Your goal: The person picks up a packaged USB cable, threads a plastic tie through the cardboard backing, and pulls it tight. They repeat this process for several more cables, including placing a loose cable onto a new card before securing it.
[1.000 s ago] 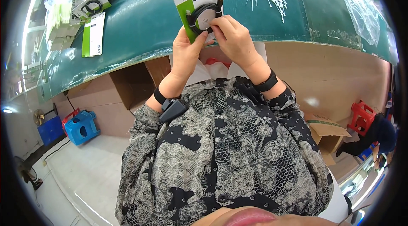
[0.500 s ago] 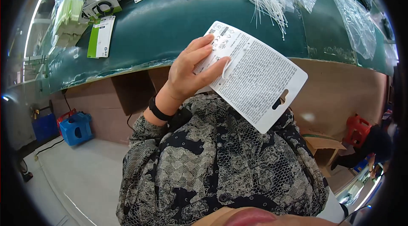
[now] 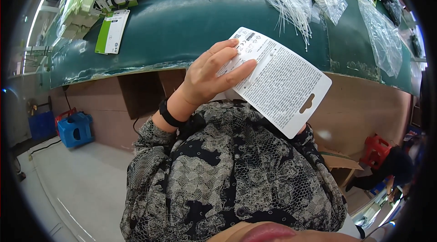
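Observation:
A white printed packaging card (image 3: pixel 291 87) is held at a slant in front of my chest, its slotted hang hole toward the lower right. My left hand (image 3: pixel 211 71) grips the card's left part, with fingertips near its top corner and the thumb lying across its face. By the thumb, a thin white cable tie (image 3: pixel 251 78) lies against the card between small holes. My right hand (image 3: pixel 302 129) is almost wholly behind the card; only a sliver of skin shows by the lower edge, and its fingers are hidden.
On the green table (image 3: pixel 182 28) lie carded black cables (image 3: pixel 119 0), a green-and-white card (image 3: pixel 112 32), stacked cards (image 3: pixel 81 10) and bags of white cable ties (image 3: pixel 291 10). A blue stool (image 3: pixel 75 129) stands left; a red stool (image 3: pixel 376 151) and another person (image 3: pixel 393 169) are at right.
The card and my left hand have shifted slightly right, and the card has tilted a little. My left thumb has slid along beside the tie. The whole view has turned slightly.

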The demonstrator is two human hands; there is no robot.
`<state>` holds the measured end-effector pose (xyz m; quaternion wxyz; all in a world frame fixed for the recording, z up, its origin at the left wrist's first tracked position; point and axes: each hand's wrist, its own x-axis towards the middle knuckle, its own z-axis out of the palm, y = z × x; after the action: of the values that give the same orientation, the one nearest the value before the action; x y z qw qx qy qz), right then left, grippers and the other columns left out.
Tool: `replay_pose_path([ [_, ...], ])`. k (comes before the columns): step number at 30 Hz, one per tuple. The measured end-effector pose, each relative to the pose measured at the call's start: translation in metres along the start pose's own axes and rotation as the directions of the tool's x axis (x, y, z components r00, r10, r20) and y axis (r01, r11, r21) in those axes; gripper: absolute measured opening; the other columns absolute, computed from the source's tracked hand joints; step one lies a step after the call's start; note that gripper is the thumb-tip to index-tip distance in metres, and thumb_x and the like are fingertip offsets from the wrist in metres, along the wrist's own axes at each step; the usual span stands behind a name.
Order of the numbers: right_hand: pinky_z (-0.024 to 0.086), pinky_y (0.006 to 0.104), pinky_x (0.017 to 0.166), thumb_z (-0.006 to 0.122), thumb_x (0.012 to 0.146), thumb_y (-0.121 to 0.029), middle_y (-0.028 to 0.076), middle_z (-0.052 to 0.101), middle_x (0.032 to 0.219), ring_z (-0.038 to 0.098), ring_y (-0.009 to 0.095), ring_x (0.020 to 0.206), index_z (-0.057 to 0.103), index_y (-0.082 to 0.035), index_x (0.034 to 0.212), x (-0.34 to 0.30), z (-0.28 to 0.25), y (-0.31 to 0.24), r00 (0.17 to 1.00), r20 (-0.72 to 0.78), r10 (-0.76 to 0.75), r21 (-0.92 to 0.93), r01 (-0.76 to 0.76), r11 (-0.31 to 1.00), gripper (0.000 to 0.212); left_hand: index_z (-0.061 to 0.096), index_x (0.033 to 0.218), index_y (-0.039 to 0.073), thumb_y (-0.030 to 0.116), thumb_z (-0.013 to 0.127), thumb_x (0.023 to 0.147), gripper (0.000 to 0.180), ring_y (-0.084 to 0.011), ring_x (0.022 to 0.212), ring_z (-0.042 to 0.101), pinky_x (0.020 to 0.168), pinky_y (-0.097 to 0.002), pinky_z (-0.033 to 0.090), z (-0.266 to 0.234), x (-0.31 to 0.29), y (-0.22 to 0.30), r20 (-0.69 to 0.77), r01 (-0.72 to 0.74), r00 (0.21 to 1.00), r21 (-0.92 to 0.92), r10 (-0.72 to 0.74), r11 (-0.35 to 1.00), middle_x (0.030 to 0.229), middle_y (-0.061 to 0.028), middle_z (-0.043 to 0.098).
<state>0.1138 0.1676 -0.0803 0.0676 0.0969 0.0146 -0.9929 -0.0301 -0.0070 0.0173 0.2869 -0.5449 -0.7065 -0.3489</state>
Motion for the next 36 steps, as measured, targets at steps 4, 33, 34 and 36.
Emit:
replay_pose_path([
  [4, 0.043, 0.0378, 0.097, 0.045, 0.093, -0.035, 0.015, 0.037, 0.137, 0.045, 0.026, 0.120, 0.022, -0.007, 0.140, 0.004, 0.037, 0.007, 0.983, 0.178, -0.049, -0.414, 0.120, 0.902, 0.059, 0.063, 0.106, 0.019, 0.009, 0.072, 0.067, 0.041, -0.0261, 0.098, 0.059, 0.080, -0.0312, 0.054, -0.005, -0.001, 0.000, 0.011, 0.006, 1.000, -0.037, -0.006, 0.999, 0.096, -0.0069, 0.049],
  [33, 0.046, 0.0267, 0.056, 0.066, 0.072, 0.007, 0.008, 0.058, 0.080, 0.057, 0.018, 0.067, 0.066, -0.001, 0.093, 0.070, 0.132, 0.005, 0.465, 0.848, -0.255, -0.488, 0.495, -0.719, 0.023, 0.052, 0.104, -0.004, -0.001, 0.060, 0.084, 0.022, -0.0129, 0.081, 0.062, 0.069, -0.0245, 0.052, -0.006, 0.025, 0.001, 0.211, 0.591, 0.558, -0.780, -0.802, 0.206, 0.093, -0.0074, 0.062],
  [34, 0.046, 0.0271, 0.055, 0.066, 0.072, 0.007, 0.008, 0.058, 0.080, 0.057, 0.018, 0.067, 0.066, -0.001, 0.093, 0.069, 0.130, 0.005, 0.454, 0.858, -0.240, -0.465, 0.487, -0.739, 0.023, 0.052, 0.104, -0.004, -0.001, 0.060, 0.084, 0.022, -0.0126, 0.081, 0.062, 0.069, -0.0242, 0.052, -0.005, 0.026, 0.004, 0.225, 0.586, 0.540, -0.792, -0.811, 0.171, 0.093, -0.0074, 0.063],
  [36, 0.046, 0.0276, 0.055, 0.066, 0.072, 0.007, 0.008, 0.058, 0.080, 0.057, 0.019, 0.066, 0.066, -0.001, 0.093, 0.068, 0.131, 0.005, 0.460, 0.861, -0.219, -0.448, 0.480, -0.754, 0.022, 0.052, 0.104, -0.004, -0.001, 0.060, 0.083, 0.023, -0.0119, 0.082, 0.062, 0.069, -0.0236, 0.052, -0.004, 0.026, 0.007, 0.252, 0.574, 0.507, -0.812, -0.824, 0.105, 0.094, -0.0073, 0.063],
])
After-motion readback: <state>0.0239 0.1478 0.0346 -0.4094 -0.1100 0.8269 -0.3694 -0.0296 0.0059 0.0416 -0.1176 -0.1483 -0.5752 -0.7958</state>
